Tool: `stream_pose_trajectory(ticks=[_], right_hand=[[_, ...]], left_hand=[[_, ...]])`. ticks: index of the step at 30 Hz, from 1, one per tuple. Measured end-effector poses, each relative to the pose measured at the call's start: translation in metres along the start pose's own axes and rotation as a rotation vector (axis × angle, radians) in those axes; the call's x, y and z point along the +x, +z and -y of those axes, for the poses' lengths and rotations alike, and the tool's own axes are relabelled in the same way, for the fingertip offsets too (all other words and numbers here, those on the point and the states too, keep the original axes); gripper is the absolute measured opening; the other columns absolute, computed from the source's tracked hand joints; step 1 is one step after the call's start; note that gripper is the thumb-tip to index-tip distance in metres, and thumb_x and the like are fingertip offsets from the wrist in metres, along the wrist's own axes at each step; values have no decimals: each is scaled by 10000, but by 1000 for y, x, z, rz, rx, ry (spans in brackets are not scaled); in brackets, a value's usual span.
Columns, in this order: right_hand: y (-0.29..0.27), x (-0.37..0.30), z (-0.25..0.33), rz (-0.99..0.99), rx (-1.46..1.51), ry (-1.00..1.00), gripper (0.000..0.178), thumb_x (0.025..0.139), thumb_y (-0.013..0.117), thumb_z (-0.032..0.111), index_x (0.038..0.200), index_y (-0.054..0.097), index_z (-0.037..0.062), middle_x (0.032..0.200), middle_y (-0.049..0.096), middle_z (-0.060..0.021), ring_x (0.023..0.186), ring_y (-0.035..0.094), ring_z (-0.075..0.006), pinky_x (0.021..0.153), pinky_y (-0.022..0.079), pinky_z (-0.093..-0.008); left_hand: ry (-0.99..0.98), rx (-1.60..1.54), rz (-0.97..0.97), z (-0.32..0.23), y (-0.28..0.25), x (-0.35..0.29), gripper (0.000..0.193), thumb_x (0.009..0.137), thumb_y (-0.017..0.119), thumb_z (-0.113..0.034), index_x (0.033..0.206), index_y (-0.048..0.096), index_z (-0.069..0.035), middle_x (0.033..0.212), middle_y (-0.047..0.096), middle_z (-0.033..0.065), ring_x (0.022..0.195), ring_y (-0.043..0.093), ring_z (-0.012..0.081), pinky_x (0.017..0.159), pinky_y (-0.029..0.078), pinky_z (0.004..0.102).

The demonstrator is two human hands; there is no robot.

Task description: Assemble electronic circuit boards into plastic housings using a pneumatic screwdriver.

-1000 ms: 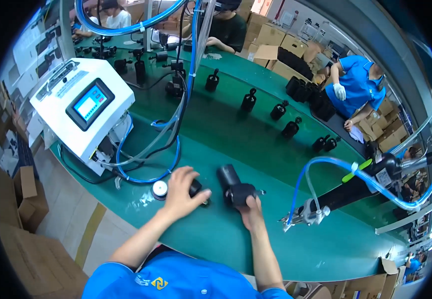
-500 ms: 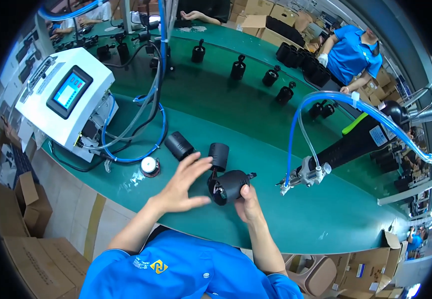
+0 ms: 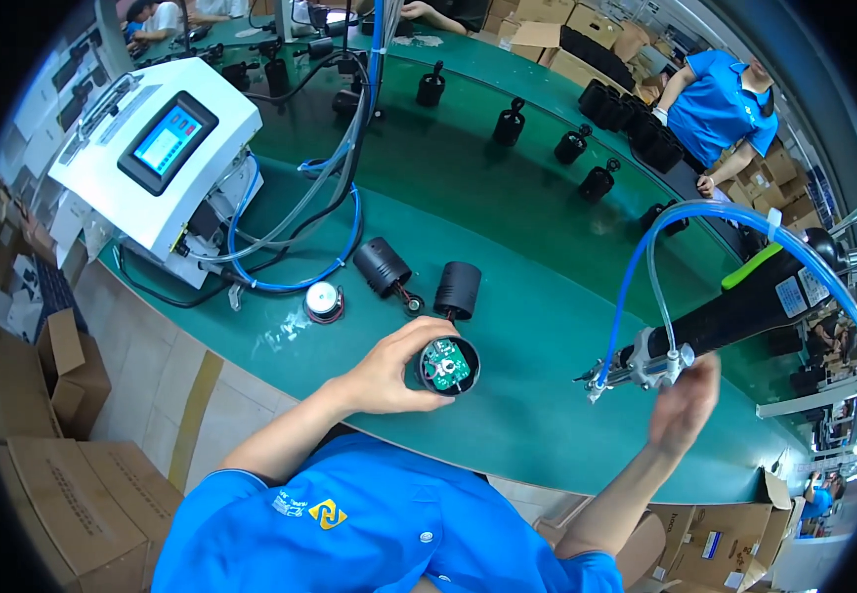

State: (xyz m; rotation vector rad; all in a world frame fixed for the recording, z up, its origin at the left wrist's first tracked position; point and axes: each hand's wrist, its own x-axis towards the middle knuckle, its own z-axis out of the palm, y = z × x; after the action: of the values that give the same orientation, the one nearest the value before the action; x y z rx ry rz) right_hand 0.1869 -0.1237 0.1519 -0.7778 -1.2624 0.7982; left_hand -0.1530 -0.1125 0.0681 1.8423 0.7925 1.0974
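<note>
My left hand is closed round a black cylindrical housing, its open end turned up. Inside it a green circuit board with small parts and wires shows. Over to the right, my right hand is at the underside of a black dispensing gun with a metal nozzle and a blue air hose. That hand is blurred and its fingers are partly hidden by the gun, so its grip cannot be made out. Beyond the left hand lie two more black cylinders, one with wires and a small round part, the other just right of it.
A white controller box with a lit screen stands at the left, trailing hoses and cables. Near it sits a round white-topped part. Black assemblies stand along the green conveyor. A co-worker in blue is across it.
My right hand has left the housing and moved right to the gun. My left hand now grips the housing, whose open end has turned up. The whole view has shifted slightly.
</note>
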Motion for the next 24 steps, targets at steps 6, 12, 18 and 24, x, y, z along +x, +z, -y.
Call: stream_pose_trajectory(ticks=[6,12,18,24], right_hand=[[38,73,-2,318,161,-88,697,717,645,395,1206,402,-38,1035,565,-251,928,580,-300,787,479,-345],[73,108,-9,526,432,-60,662,726,624,434,1178,407,1,713,569,-147,554,570,-209,468,447,-273],[94,112,12,505,514,-42,630,765,577,449,1179,400,8,608,483,-77,467,509,-161,395,412,-226],[124,103,40,342,596,-86,553,842,466,456,1159,446,3,604,473,-58,465,495,-143,400,406,-225]], left_hand=[[-200,-913,-2,-4,7,-11,610,624,724,-81,1164,446,-34,1081,539,121,979,541,239,888,412,307],[-393,-791,-19,-3,2,-18,632,631,713,-44,1183,408,-16,1076,534,122,943,545,209,873,421,293],[-316,-428,-69,6,6,-22,661,619,735,-35,1191,405,-13,1066,537,112,932,543,185,827,437,288],[-247,-198,-125,4,27,-7,628,593,754,-51,1150,468,-11,1047,563,104,912,556,186,838,433,282]])
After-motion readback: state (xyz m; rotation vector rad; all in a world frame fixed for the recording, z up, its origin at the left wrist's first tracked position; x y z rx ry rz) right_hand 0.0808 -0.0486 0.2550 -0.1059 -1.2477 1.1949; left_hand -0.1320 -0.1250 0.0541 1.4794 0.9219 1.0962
